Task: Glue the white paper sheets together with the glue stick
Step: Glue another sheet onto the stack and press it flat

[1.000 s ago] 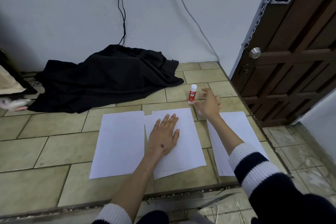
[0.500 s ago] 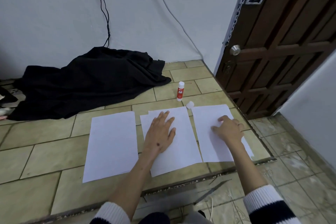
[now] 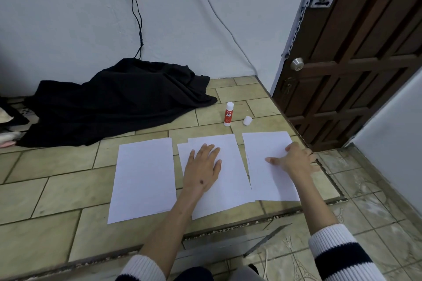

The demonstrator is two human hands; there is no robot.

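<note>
White paper sheets lie on the tiled floor in three places: a left sheet (image 3: 143,178), a middle pile (image 3: 230,185) and a right pile (image 3: 265,162). My left hand (image 3: 202,167) rests flat with fingers spread on the middle pile. My right hand (image 3: 294,159) lies on the right pile near its right edge, fingers spread and touching the paper. A red and white glue stick (image 3: 228,113) stands upright beyond the sheets, with its white cap (image 3: 247,120) lying on the tile beside it.
A black cloth (image 3: 114,100) is heaped against the white wall at the left rear, with a black cable (image 3: 134,9) hanging above it. A brown wooden door (image 3: 356,57) stands at the right. The raised floor ends in a step edge (image 3: 251,221) just in front of the sheets.
My right hand drew back from beside the glue stick and came down on the right pile of paper. The cap now lies on the tile. My left hand stayed on the middle pile.
</note>
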